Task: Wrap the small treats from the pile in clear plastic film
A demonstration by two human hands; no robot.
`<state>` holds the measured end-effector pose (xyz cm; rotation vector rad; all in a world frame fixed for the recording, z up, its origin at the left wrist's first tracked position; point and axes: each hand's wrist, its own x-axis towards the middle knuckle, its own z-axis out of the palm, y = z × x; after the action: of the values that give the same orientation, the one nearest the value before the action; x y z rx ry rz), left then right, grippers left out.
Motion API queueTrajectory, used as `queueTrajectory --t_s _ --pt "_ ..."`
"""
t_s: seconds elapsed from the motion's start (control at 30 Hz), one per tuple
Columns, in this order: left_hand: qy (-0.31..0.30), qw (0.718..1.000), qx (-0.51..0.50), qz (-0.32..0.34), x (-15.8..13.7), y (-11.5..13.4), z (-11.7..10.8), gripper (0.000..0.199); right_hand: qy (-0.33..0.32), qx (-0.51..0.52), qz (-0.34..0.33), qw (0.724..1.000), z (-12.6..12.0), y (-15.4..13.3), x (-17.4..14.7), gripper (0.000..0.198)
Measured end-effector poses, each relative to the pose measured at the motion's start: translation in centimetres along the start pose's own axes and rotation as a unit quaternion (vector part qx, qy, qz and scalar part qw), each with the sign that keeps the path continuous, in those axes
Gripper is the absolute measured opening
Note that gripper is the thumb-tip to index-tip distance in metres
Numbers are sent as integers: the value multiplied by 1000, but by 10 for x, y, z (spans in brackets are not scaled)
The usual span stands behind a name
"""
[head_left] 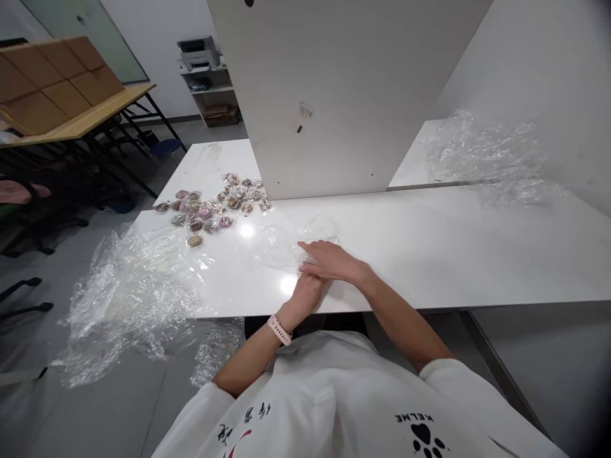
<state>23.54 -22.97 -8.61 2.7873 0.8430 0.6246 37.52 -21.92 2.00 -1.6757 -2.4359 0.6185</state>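
Note:
Clear thin plastic bags lie on the white table in front of me, hard to tell apart from one another. My right hand reaches over this plastic, its fingers stretched to the left and apart from the thumb. Crinkled plastic shows in the gap between them. Just below it is my left hand, with a pink watch band at the wrist. The right hand overlaps its fingers, so their grip is hidden.
Several small wrapped items are scattered at the left. A heap of clear plastic bags hangs over the table's left front edge; another pile sits at the far right. A tall white panel stands behind the white table.

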Motion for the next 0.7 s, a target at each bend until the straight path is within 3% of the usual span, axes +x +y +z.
queueTrajectory --t_s 0.1,0.17,0.23,0.33,0.47,0.6,0.7 --pt "60 998 -2 14 -9 2 -16 30 79 130 -46 987 1 35 -47 49" --pt "81 996 4 29 -15 7 -30 25 69 168 -72 981 14 58 -72 47" --pt "61 995 16 76 -18 9 -42 24 31 174 -89 980 31 74 -85 53" --pt "-19 993 27 111 -16 1 -53 41 30 168 -111 979 50 85 -85 58" --pt "-49 997 -44 35 -12 -28 -51 38 89 175 -124 973 59 82 -72 49" --pt "-30 991 -129 -28 -11 -46 -48 30 210 180 -65 959 70 75 -61 38" --pt "-20 982 -169 -78 -4 -48 -50 30 244 205 11 948 74 71 -54 37"
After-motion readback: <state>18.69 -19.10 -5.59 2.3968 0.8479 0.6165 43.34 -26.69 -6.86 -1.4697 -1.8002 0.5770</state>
